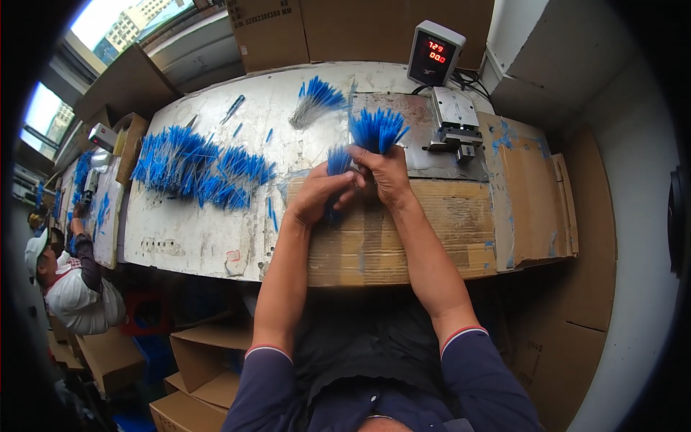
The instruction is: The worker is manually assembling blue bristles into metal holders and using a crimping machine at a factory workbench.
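Step in hand, seemingly bundle handling: best keep blue ends level, grip light but even so thin stems neither splay nor bend. Larger blue-tipped strand bundle [379, 128] upper centre of frame, tips up, right hand's [389, 174] fingers wrapped round its base. Smaller strand bundle [337, 160] just left, left hand's [313, 197] thumb and fingers curled round it. Forearms rise from lower edge, converge near centre; hands close together, wrists above cardboard sheet [432, 237].
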Motion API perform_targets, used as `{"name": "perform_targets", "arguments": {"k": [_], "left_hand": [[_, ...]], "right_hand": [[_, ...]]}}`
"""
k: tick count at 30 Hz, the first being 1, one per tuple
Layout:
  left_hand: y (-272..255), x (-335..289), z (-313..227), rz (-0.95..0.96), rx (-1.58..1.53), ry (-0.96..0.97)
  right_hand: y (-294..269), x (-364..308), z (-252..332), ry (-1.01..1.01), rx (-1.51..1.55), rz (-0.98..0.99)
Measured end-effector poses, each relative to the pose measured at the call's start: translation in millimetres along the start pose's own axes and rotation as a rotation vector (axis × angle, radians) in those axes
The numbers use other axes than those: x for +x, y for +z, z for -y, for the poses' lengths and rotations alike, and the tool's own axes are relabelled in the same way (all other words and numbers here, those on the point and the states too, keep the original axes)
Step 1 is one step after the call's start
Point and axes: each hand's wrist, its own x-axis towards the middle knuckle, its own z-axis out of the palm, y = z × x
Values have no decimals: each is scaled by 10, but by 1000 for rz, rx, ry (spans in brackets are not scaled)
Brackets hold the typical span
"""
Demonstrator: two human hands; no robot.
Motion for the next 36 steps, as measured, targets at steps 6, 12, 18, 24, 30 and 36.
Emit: {"name": "perform_targets", "arguments": {"k": [6,12,18,24,30,36], "left_hand": [[44,-24,-18,27,-14,11],[56,61,17,-75,-93,98],[15,77,74,-160,-104,120],[-9,89,88,-166,-23,113],[-14,68,75,-155,-55,106],[29,63,89,-154,-50,126]], "right_hand": [[-23,-24,93,47,65,75],[-82,53,-58,-14,129,-130],[-36,61,-95,-110,105,-219],[-93,85,-125,-68,219,-192],[69,-63,97,28,182,-64],[72,-90,162,17,219,-37]]}}
